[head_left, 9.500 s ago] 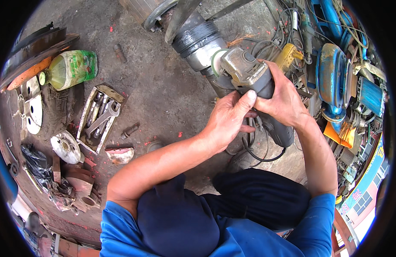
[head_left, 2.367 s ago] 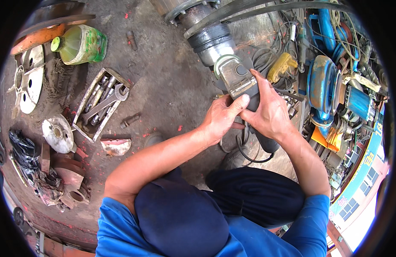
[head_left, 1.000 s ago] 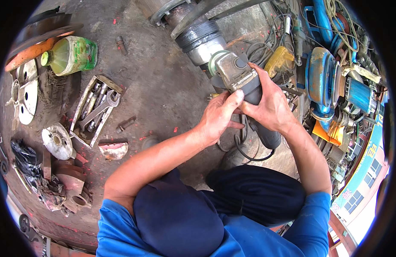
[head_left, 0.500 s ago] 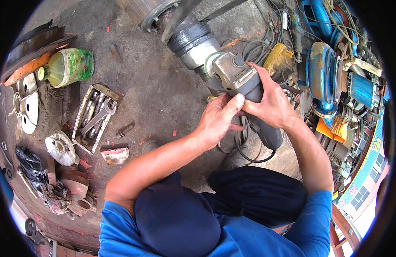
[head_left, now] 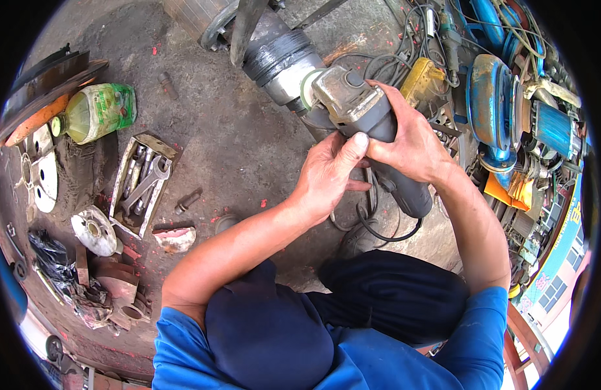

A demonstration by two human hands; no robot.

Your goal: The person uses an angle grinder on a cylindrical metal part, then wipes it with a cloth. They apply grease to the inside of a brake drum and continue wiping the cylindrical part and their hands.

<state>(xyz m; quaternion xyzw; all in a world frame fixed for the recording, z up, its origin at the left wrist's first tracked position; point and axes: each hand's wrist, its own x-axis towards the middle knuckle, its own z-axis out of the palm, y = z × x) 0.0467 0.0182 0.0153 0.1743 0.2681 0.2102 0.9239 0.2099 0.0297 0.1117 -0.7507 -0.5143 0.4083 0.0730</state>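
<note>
A worn grey-and-black angle grinder (head_left: 349,94) is in both of my hands, its pale disc (head_left: 308,89) against or very close to the shiny band of a metal cylinder (head_left: 290,75). Orange streaks show just beyond the disc, beside the cylinder. My right hand (head_left: 411,143) wraps round the grinder's body from the right, thumb across its underside. My left hand (head_left: 333,172) grips it from below left, thumb pressed up near the other thumb, some lower fingers loosely curled. The grinder's black cable loops down under my hands.
A wrench box (head_left: 144,182), green-labelled jug (head_left: 95,114), white flanged disc (head_left: 92,231) and scrap sit on the floor at left. At right lie tangled cables, a yellow tool (head_left: 424,81), blue pump parts (head_left: 489,104) and other hardware. My bent knee is below.
Both hands keep the same grip on the grinder throughout. The view has shifted a little several times; the disc stays at the cylinder's shiny band with only small tilts of the grinder.
</note>
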